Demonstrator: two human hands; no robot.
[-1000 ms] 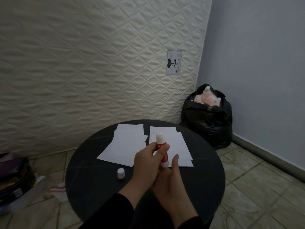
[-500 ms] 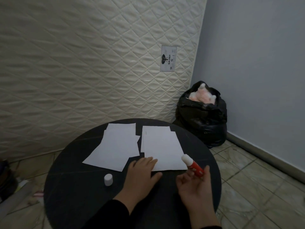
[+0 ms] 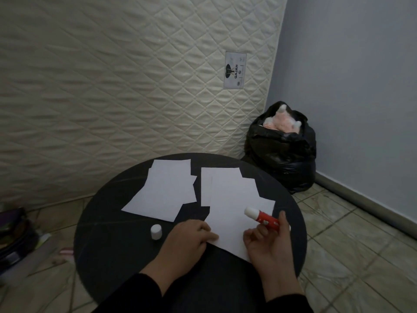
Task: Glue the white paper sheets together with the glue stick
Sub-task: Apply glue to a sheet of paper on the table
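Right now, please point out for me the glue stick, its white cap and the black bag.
glue stick (image 3: pixel 265 220), head view, on its red body.
white cap (image 3: pixel 156 231), head view, on its side.
black bag (image 3: pixel 282 154), head view, on its front.

Table (image 3: pixel 108 256): directly in front of you, a mattress (image 3: pixel 112 86) standing behind it.
Left sheets (image 3: pixel 162 193): on the table's far left half, overlapping.
Right sheets (image 3: pixel 228 199): beside them on the right, a narrow gap between; the top sheet reaches toward you.
Cap (image 3: pixel 156 231): on the table, left of your left hand (image 3: pixel 188 239).
Left hand: on the top sheet's near left edge.
Right hand (image 3: pixel 267 242): over its near right corner, holding the glue stick (image 3: pixel 261 218).
Bag (image 3: pixel 282 147): on the floor, behind the table to the right.
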